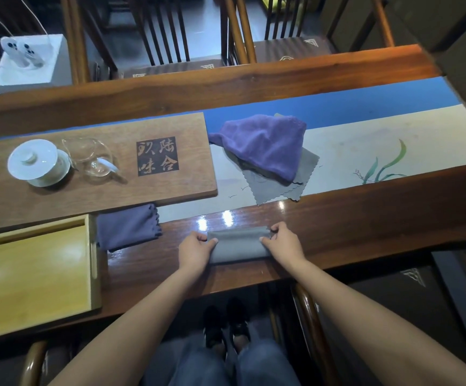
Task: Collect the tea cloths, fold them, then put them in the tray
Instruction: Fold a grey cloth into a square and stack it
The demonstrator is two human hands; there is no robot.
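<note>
Folding step: grey tea cloth point(238, 246) pinched at either end between closed fingers of left hand point(195, 250) and right hand point(282, 243). Next, probably: another fold, then leftward to empty tray point(31, 274).

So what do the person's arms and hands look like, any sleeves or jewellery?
Both arms are bare from the frame edge to the wrist, with no sleeves in view. The left hand and right hand wear no gloves, and no rings, watch or bracelet show.

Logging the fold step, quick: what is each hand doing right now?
Left hand: closed on the left end of the grey cloth.
Right hand: closed on its right end.
</note>
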